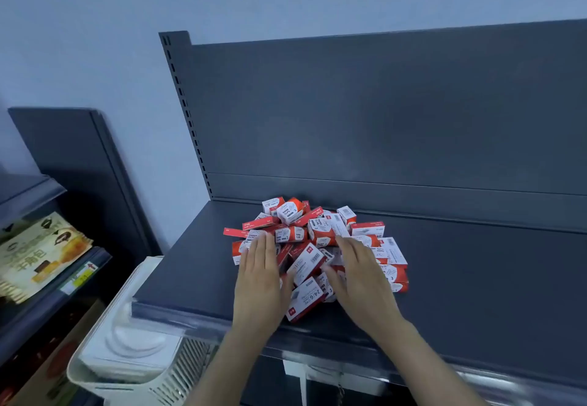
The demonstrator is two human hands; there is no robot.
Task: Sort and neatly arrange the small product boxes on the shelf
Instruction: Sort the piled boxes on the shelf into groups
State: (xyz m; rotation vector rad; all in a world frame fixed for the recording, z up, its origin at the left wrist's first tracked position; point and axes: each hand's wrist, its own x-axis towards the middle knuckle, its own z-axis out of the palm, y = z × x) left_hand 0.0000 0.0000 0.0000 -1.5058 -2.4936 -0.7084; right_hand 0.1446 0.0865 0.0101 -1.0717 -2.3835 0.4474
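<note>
On the dark shelf [197,265], red-and-white small boxes [317,234] lie in a loose heap. Left hand [259,275] flat on heap's left side, fingers straight and together. Right hand [362,281] flat on right side, fingers extended, thumb apart; neither grips anything

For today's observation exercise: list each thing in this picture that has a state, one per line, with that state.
Boxes: jumbled in one loose pile, not sorted.
Shelf: bare on both sides of the pile.
Left hand: open, flat on the pile's left side.
Right hand: open, flat on the pile's right side.
Snack packets: lying stacked on the neighbouring rack.
</note>
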